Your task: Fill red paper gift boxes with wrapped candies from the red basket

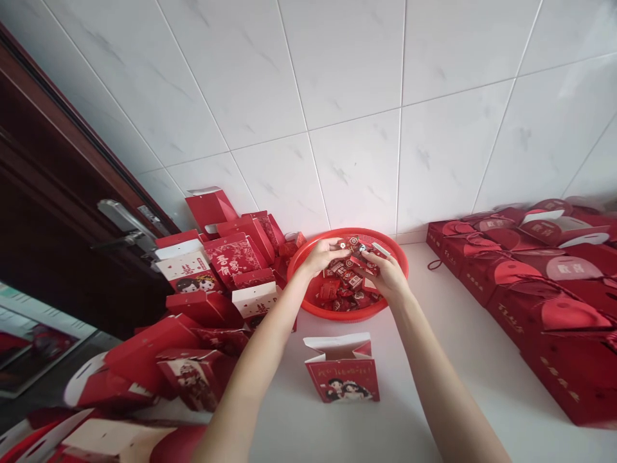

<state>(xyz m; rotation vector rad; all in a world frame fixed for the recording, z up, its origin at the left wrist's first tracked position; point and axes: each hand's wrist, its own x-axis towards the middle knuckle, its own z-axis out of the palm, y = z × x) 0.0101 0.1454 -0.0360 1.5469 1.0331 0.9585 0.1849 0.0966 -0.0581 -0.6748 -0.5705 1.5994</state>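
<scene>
A red plastic basket stands against the wall, with a heap of small red-wrapped candies in it. My left hand is over the basket's left side, its thumb and fingers closed on a wrapped candy. My right hand reaches over the right side, fingers bent around small wrapped candies that its fingers partly cover. In front of the basket, between my forearms, a red gift box with a cartoon couple stands upright with its top flaps apart. Its inside is mostly hidden.
Many red and white gift boxes crowd the left side of the white tabletop. Rows of red boxes with folded tops line the right. Behind rises a tiled wall; a dark door with a metal handle is at far left.
</scene>
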